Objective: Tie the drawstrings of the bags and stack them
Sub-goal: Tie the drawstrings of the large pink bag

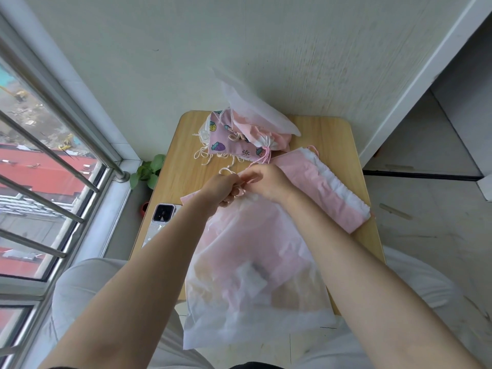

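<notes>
A large translucent white drawstring bag (247,275) lies on the small wooden table (335,137), its bottom hanging over the near edge. At its gathered mouth my left hand (223,189) and my right hand (269,182) pinch the white drawstring (226,170), fingers curled close together. A pink and white bag (327,187) lies flat to the right. At the far edge, a heap of bags (247,134) holds a pink strawberry-print bag (221,139) under another translucent bag (253,107).
A phone (159,217) in a pale case lies at the table's left edge. A green plant (147,170) stands beside the table by the barred window (48,166). A wall rises behind, with an open doorway at the right.
</notes>
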